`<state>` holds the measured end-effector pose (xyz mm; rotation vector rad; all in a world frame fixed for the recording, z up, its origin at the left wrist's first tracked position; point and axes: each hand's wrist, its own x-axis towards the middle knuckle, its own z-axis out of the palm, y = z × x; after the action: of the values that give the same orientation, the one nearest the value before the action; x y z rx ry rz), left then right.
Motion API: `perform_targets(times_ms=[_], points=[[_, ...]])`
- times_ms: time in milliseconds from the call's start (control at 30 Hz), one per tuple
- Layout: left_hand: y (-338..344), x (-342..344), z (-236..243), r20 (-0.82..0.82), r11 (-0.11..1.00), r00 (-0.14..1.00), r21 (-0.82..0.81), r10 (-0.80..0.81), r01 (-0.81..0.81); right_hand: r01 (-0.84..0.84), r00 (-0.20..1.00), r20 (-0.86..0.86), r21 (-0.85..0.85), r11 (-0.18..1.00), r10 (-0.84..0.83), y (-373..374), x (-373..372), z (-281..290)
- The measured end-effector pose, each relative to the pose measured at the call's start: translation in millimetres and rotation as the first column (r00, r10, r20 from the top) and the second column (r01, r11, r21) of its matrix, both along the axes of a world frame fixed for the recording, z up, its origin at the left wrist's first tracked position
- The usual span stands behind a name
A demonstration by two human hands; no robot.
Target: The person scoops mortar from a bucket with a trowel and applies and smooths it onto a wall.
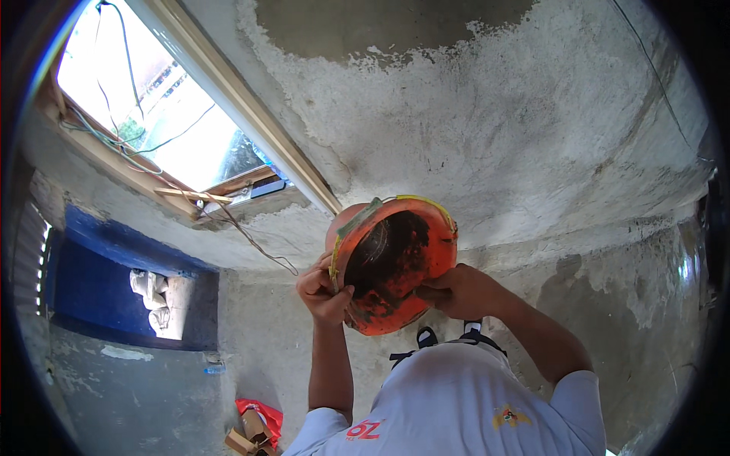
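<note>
An orange bucket is held up in front of my body, tilted so that its mouth faces me. Dark stains cover much of its inside. A yellow handle with a pale green grip lies along the upper rim. My left hand is closed round the left side of the rim, thumb at the front. On the lower right, my right hand pinches the rim, its fingertips partly inside the mouth.
A window with loose wires is at the upper left, beside a long wooden frame edge. Rough plastered wall rises ahead. A blue recess holds several pale bags. Cardboard and a red bag lie low on the left.
</note>
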<state>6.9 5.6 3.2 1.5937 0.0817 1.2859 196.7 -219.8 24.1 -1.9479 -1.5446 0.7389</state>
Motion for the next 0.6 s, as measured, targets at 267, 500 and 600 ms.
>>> perform_targets(times_ms=[267,500,600], points=[[-5,9,-14,-0.127,0.997,0.99,-0.037,-0.065,0.061,-0.006,0.862,-0.498,-0.194,0.981,-0.093,-13,16,-22],[-10,17,-8,-0.17,0.997,0.985,0.055,-0.041,0.051,-0.004,0.805,-0.579,-0.229,0.973,-0.133,-20,19,-1],[-1,17,-15,-0.119,1.0,0.993,0.022,0.011,-0.008,0.004,0.625,-0.763,-0.207,0.978,-0.164,-29,24,-47]])
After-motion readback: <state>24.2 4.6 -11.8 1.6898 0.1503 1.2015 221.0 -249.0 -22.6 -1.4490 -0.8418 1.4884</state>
